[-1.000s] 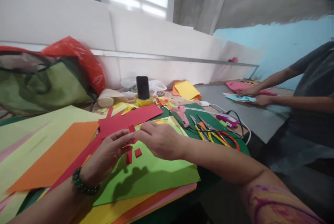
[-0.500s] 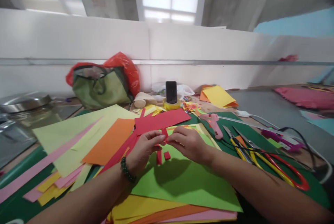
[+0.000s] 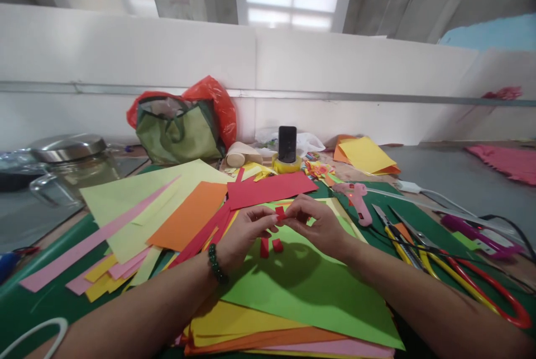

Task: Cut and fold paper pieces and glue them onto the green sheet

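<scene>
Between the fingertips of both hands is a small red paper strip [image 3: 280,212]. My left hand [image 3: 247,231], with a dark green bead bracelet [image 3: 215,263] at the wrist, pinches its left side. On the other side, my right hand [image 3: 315,221] pinches it with thumb and forefinger. Both hands hover over a light green paper sheet [image 3: 310,292]. Below the fingers, a short red strip [image 3: 264,247] and a small red piece [image 3: 277,245] lie on that sheet. Fingers hide part of the held strip.
Right of the hands lie a pink glue gun [image 3: 355,201], a yellow-handled cutter [image 3: 397,242] and red-and-yellow scissors [image 3: 473,281]. Coloured paper, including an orange sheet [image 3: 188,216], spreads left. Behind stand a phone [image 3: 287,144], a green bag [image 3: 178,133] and a glass jar [image 3: 79,166].
The whole view has shifted, so things appear further right or left-side objects show more. The red strip between my fingers has turned from upright to a flatter, folded-looking shape.
</scene>
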`<state>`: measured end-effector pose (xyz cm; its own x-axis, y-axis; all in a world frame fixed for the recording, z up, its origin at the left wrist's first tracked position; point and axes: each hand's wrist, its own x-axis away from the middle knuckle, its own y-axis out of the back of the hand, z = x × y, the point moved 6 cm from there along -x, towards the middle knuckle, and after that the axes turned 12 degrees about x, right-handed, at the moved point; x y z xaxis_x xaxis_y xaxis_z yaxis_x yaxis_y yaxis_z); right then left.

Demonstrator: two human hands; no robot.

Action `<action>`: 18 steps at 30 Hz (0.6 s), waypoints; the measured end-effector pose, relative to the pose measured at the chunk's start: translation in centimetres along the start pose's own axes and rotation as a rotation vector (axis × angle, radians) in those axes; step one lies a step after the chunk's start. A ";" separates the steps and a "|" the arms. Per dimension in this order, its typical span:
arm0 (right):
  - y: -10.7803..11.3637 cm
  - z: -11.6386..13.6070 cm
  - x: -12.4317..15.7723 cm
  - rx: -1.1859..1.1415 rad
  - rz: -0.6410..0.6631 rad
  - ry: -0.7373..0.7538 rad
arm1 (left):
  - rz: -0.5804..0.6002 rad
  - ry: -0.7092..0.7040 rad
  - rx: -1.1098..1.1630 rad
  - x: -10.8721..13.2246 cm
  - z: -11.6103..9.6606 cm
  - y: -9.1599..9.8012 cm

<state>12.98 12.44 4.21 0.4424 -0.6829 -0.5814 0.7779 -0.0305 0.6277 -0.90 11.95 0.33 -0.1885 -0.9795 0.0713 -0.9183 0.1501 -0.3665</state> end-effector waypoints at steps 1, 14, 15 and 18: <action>0.0 0.1 0.0 0.001 -0.003 0.009 | -0.002 -0.005 0.002 0.0 0.0 0.0; -1.2 -1.5 0.2 -0.275 0.073 -0.342 | -0.067 -0.087 -0.035 0.2 -0.8 0.0; -1.3 -1.7 0.2 -0.303 0.074 -0.376 | -0.071 -0.091 -0.036 0.2 -0.9 -0.1; -1.5 -2.1 0.3 -0.379 0.083 -0.459 | -0.072 -0.103 -0.043 0.3 -1.0 -0.1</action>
<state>12.85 13.80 2.04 0.3362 -0.9197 -0.2025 0.8912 0.2412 0.3842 -1.18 11.76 1.32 -0.0866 -0.9962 -0.0007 -0.9428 0.0822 -0.3232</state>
